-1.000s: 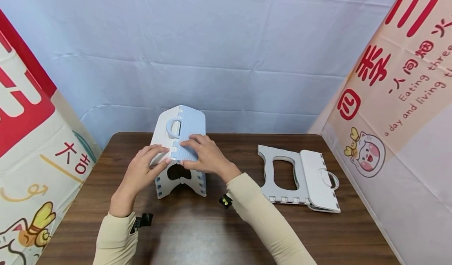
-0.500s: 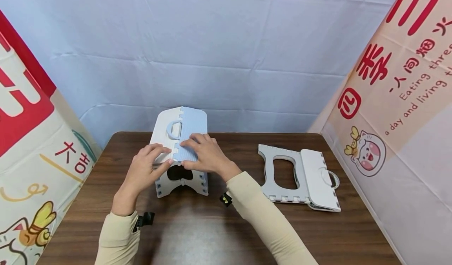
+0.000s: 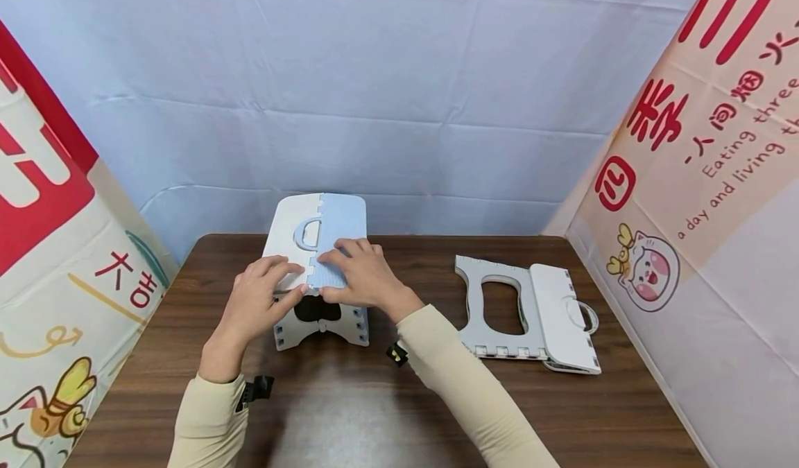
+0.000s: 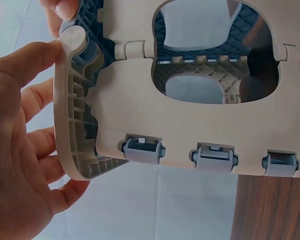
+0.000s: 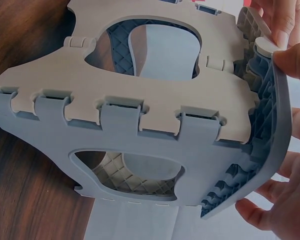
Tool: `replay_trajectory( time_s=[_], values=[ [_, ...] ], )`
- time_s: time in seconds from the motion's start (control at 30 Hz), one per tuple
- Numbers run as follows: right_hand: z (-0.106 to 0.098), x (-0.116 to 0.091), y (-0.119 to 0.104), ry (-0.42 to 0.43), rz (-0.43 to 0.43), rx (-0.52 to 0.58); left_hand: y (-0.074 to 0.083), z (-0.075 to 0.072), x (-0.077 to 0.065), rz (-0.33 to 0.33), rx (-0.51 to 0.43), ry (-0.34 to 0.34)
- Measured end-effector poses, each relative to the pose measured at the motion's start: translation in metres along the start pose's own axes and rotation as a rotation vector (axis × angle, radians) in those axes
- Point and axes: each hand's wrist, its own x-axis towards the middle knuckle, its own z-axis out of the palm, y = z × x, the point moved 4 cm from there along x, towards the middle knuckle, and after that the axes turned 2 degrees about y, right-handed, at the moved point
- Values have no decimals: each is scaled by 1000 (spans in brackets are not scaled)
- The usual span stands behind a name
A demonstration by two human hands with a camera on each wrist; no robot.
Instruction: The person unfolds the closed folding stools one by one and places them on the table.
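Note:
A folding step stool (image 3: 289,229) stands on the table, left of middle. Its seat has a white left half and a pale blue right half, spread nearly flat, with a blue loop handle at the middle seam. My left hand (image 3: 257,300) rests fingers on the white half's front, thumb on the front edge beside the seam. On the blue half, my right hand (image 3: 368,279) lies likewise. Seen from the wrists, the white front leg panel (image 4: 190,122) is unfolded below the seat, and a blue side panel (image 5: 125,142) hinges to it.
A second folding stool (image 3: 564,315) lies on its side, partly folded, at the right of the dark wooden table (image 3: 349,412). A pale cloth (image 3: 399,107) hangs behind the table. Printed cloths (image 3: 718,246) hang at both sides.
The stool's seat halves have sunk from a ridged peak to almost level, and its top has widened and dropped. Both hands stay on the front of the seat.

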Motion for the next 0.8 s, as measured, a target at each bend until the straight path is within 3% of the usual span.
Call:
replay_trajectory(
  time_s=[0.6,0.7,0.8],
  values=[
    [6,3,-3,24,16,2,-8,-3,-1,0,-27,-24],
    [2,0,-1,10,11,68,-4,-3,-1,19,-29,24],
    [-5,-7,2,3,16,143,4,-2,-4,86,-21,123]
  ],
)
